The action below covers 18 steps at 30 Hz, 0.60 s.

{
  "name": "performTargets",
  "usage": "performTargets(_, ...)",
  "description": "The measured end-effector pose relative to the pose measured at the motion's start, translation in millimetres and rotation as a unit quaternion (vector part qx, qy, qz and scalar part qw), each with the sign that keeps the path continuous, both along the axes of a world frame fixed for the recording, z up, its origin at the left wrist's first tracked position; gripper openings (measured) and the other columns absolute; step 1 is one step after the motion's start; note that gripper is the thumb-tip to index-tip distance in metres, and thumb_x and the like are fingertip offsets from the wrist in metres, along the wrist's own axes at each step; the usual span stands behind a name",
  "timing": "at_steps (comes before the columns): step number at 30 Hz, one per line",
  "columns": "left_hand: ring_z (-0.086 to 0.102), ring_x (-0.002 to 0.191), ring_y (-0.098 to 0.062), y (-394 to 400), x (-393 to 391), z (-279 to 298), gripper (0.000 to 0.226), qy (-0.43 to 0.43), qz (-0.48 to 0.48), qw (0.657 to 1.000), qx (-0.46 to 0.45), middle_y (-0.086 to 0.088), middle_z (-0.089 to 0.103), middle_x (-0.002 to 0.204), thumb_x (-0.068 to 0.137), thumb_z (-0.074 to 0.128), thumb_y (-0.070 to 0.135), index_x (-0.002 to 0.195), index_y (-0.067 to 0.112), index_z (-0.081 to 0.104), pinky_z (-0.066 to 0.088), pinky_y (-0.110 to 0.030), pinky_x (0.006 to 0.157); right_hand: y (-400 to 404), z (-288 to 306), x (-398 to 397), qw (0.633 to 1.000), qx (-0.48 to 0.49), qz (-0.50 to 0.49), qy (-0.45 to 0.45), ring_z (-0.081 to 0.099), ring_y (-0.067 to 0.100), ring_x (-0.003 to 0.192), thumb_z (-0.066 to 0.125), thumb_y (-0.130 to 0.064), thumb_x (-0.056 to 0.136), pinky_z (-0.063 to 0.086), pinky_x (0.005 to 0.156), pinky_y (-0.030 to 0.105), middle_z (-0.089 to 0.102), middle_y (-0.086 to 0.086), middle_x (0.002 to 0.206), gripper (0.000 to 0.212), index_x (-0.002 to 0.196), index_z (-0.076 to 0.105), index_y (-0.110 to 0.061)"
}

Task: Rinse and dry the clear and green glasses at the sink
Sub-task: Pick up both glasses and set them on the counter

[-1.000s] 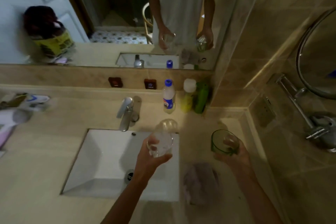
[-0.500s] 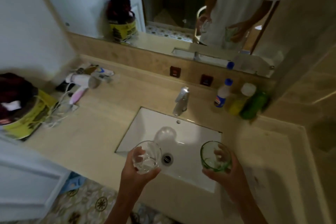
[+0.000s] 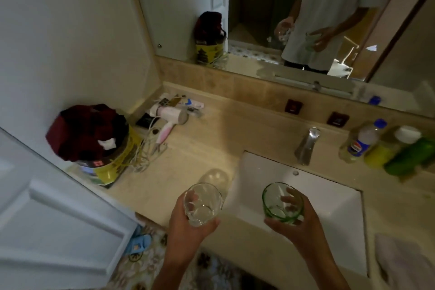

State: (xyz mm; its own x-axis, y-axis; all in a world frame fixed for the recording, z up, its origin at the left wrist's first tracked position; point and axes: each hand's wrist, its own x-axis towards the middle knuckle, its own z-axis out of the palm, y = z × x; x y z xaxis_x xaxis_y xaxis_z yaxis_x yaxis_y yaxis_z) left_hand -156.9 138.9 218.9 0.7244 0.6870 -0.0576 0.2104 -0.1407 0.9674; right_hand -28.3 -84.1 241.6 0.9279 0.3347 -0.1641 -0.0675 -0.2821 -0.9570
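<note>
My left hand [image 3: 188, 231] grips a clear glass [image 3: 203, 203] upright, held over the counter's front edge just left of the sink. A green glass [image 3: 281, 205] sits upright in my right hand [image 3: 296, 228], over the front left part of the white rectangular sink [image 3: 329, 200]. Both glasses look empty. The chrome tap [image 3: 306, 147] stands behind the sink, and no water runs from it.
A hair dryer [image 3: 170, 116] with cord and small items lies at the counter's back left, beside a yellow bag with dark red cloth [image 3: 94, 143]. Bottles [image 3: 360, 143] stand right of the tap. A pale cloth [image 3: 404, 263] lies at the right front. A white door [image 3: 47, 219] stands left.
The view has swung left and back from the sink. Both glasses stay in my hands and now sit lower and further left, near the sink's front left corner.
</note>
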Motion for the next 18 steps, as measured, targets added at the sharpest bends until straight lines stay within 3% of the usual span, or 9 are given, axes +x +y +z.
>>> performTargets(3, 0.059, 0.106, -0.005, 25.3, 1.6, 0.3, 0.074, -0.003, -0.009, 1.000, -0.011, 0.015, 0.062, 0.114, 0.052, 0.098, 0.020, 0.109, 0.038, 0.054, 0.048, -0.020, 0.080, 30.8, 3.3, -4.5, 1.000, 0.011, -0.012, 0.002, 0.062, 0.016, 0.102, 0.094, -0.014, 0.053, 0.057, 0.079, 0.030, 0.061, -0.007, 0.118, 0.090, 0.130, 0.051, -0.026)
performTargets(5, 0.059, 0.108, -0.006, 40.2, 7.4, -0.5, 0.074, 0.001, -0.014, 1.000, -0.021, 0.014, 0.062, 0.117, 0.049, 0.097, 0.027, 0.109, 0.039, 0.054, 0.048, -0.027, 0.084, 47.5, 2.5, -2.8, 1.000, 0.017, -0.020, 0.014, 0.063, 0.019, 0.104, 0.095, -0.015, 0.051, 0.058, 0.086, 0.040, 0.062, -0.008, 0.119, 0.091, 0.130, 0.051, -0.028)
performTargets(10, 0.061, 0.103, -0.010, 74.5, 39.0, -8.2, 0.074, 0.009, -0.002, 0.999, -0.038, 0.012, 0.064, 0.111, 0.037, 0.085, 0.049, 0.105, 0.040, 0.055, 0.050, -0.026, 0.079, 79.9, -9.5, 20.4, 0.998, 0.016, -0.035, 0.051, 0.061, 0.020, 0.109, 0.094, -0.051, 0.028, 0.052, 0.096, 0.053, 0.063, -0.016, 0.118, 0.104, 0.123, 0.052, -0.043)
performTargets(14, 0.064, 0.101, -0.014, 106.8, 81.3, -20.2, 0.078, 0.015, -0.008, 0.999, -0.040, 0.005, 0.068, 0.109, 0.038, 0.088, 0.048, 0.108, 0.033, 0.058, 0.049, -0.025, 0.078, 105.9, -21.1, 60.3, 0.996, 0.036, -0.041, 0.064, 0.061, 0.019, 0.110, 0.097, -0.020, 0.040, 0.052, 0.097, 0.051, 0.064, -0.009, 0.118, 0.091, 0.119, 0.056, -0.038)
performTargets(16, 0.065, 0.100, -0.016, 122.4, 105.4, -27.0, 0.078, 0.025, -0.015, 0.998, -0.050, 0.003, 0.069, 0.108, 0.043, 0.097, 0.033, 0.112, 0.031, 0.060, 0.049, -0.025, 0.078, 118.5, -27.5, 82.6, 0.997, 0.040, -0.043, 0.058, 0.061, 0.015, 0.108, 0.096, -0.006, 0.047, 0.054, 0.097, 0.047, 0.064, -0.009, 0.116, 0.086, 0.116, 0.056, -0.038)
performTargets(18, 0.065, 0.100, -0.016, 137.0, 129.5, -33.0, 0.078, 0.035, -0.024, 0.998, -0.051, 0.003, 0.069, 0.108, 0.049, 0.100, 0.019, 0.115, 0.029, 0.060, 0.049, -0.026, 0.079, 130.4, -35.1, 104.7, 0.997, 0.033, -0.049, 0.054, 0.061, 0.011, 0.107, 0.096, -0.006, 0.048, 0.055, 0.096, 0.046, 0.064, -0.010, 0.117, 0.087, 0.120, 0.056, -0.035)
